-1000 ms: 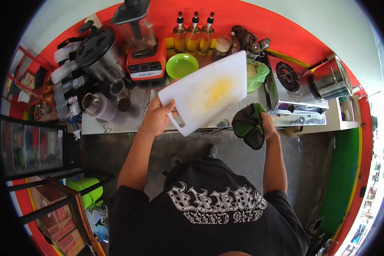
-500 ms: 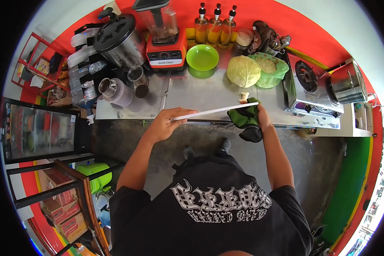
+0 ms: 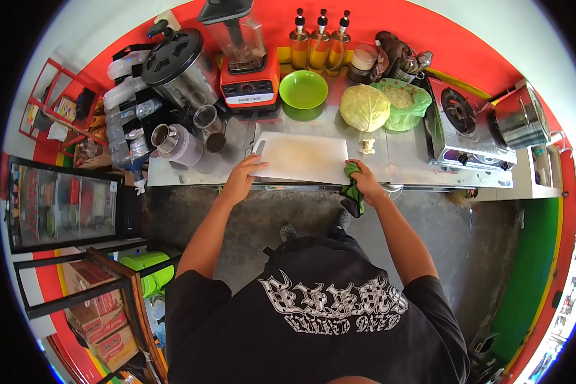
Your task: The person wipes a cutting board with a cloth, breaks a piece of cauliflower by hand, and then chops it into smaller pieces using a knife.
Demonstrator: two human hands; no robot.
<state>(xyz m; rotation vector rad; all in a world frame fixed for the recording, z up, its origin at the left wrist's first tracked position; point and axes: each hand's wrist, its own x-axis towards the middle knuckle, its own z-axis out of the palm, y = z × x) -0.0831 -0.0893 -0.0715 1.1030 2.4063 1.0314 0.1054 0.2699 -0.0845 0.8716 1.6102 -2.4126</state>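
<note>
A white cutting board [image 3: 301, 157] lies nearly flat at the front edge of the steel counter [image 3: 403, 150]. My left hand [image 3: 240, 180] grips its left front corner. At the right front corner, my right hand [image 3: 367, 182] holds a green and black cloth [image 3: 353, 192] that hangs over the counter edge, with the fingers at the board. Just right of the board is a small pale piece, possibly garlic or ginger [image 3: 367, 146]. Behind it sit a cabbage [image 3: 365, 107] and a green bag [image 3: 400, 105]. A green bowl [image 3: 304, 90] is behind the board.
An orange blender [image 3: 249, 83], a large steel container [image 3: 182, 70] and a steel flask [image 3: 176, 144] line the back left. Three oil bottles [image 3: 320, 41] stand behind the bowl. A knife [image 3: 252, 131] lies left of the board. On the right are a stove [image 3: 461, 121] and pot [image 3: 525, 118].
The board has gone from tilted on edge, seen nearly edge-on, to lying nearly flat on the counter. My right hand and the cloth have moved left.
</note>
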